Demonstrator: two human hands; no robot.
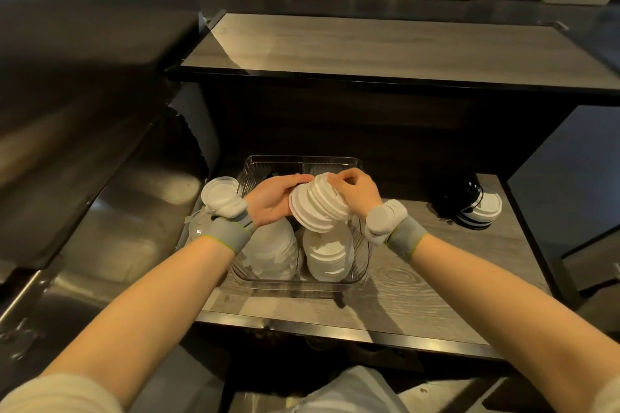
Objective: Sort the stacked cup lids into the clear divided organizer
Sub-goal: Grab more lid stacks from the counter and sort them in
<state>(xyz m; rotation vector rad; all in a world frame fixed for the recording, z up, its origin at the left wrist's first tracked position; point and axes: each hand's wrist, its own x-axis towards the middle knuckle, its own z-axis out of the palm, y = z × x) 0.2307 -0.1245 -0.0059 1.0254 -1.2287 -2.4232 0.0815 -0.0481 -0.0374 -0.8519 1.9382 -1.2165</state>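
Head view: the left hand (273, 199) and right hand (357, 189) both clamp a stack of white lids (315, 206) above the clear organizer (364, 261). Two filled rows lie below them; more lids (219, 193) wait beside the left hand, so I judge the work partly done.

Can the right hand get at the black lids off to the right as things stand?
Probably not yet: the path over the counter to the black lids looks clear, but the right hand is holding the white lid stack.
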